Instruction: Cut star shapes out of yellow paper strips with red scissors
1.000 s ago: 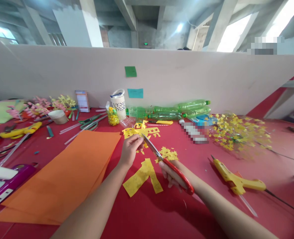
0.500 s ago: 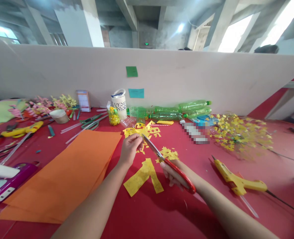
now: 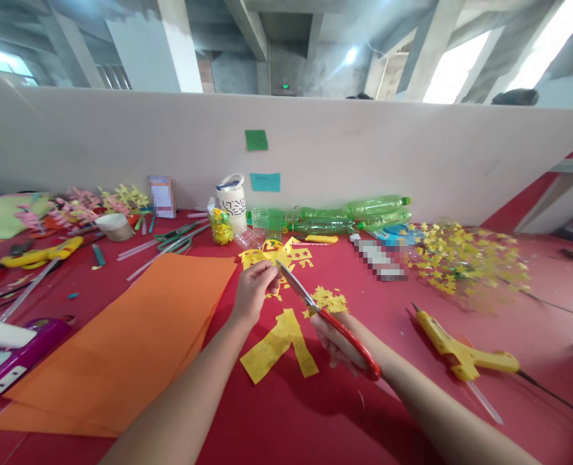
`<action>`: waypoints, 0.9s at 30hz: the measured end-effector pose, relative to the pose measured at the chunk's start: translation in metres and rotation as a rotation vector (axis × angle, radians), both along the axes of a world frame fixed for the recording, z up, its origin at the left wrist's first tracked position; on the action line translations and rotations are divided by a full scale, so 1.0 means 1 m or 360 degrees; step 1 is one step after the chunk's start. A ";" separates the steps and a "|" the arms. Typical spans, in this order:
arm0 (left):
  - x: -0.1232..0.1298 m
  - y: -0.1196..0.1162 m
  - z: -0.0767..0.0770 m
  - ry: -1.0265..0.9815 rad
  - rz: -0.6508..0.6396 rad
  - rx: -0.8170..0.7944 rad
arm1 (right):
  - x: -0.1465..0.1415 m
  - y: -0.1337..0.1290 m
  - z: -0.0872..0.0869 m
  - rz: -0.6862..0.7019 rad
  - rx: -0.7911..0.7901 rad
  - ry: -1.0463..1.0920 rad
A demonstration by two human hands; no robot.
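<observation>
Taking the middle of the view as the clock's centre, the left forearm climbs from 7 o'clock and the right from 5. The left hand [image 3: 254,290] pinches a small yellow paper piece [image 3: 283,257] between closed fingertips, at the centre; the right hand [image 3: 337,336] is curled shut around the handle of the red-handled scissors [image 3: 347,337], whose blades are nearly closed and aim toward 11 o'clock, tips beside the piece

Compared with a second ago, both hands sit almost unmoved, but the piece's pointed end, upright then, now leans toward 1 o'clock

The red tabletop [image 3: 242,426] is smooth and faintly glossy. Flat orange sheets [image 3: 121,336] overlap at 8 o'clock. At 3 o'clock a loose, airy spray of yellow stars [image 3: 468,258] spreads wide; at 4 lies a yellow plastic glue gun [image 3: 460,352]. Clear green plastic bottles [image 3: 325,225] lie between 2 and 3. Two straight-edged yellow strips [image 3: 279,345] meet at 6, and tiny cut stars [image 3: 329,299] are heaped nearer 5
</observation>
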State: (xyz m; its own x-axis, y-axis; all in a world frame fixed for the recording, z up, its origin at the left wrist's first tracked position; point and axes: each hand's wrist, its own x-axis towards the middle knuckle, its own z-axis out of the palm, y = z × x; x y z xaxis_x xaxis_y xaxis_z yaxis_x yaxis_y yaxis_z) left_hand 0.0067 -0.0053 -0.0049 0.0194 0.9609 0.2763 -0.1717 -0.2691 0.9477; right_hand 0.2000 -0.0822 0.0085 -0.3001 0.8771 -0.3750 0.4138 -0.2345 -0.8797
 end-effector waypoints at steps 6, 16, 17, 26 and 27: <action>0.000 -0.001 0.002 -0.0107 -0.0035 -0.0061 | 0.000 -0.001 0.002 -0.0002 0.0024 0.0013; -0.004 0.002 0.002 -0.0283 -0.0019 -0.0148 | -0.003 -0.003 0.004 -0.0045 0.0036 -0.0030; -0.004 0.003 0.002 -0.0290 -0.0006 -0.0151 | -0.003 -0.003 0.005 -0.0051 0.0033 -0.0026; -0.002 0.000 0.005 -0.0251 -0.0097 -0.0160 | -0.007 -0.004 0.009 -0.0117 0.0035 0.0040; -0.001 0.000 0.005 -0.0230 -0.0122 -0.0170 | -0.008 -0.004 0.008 -0.0118 0.0033 0.0042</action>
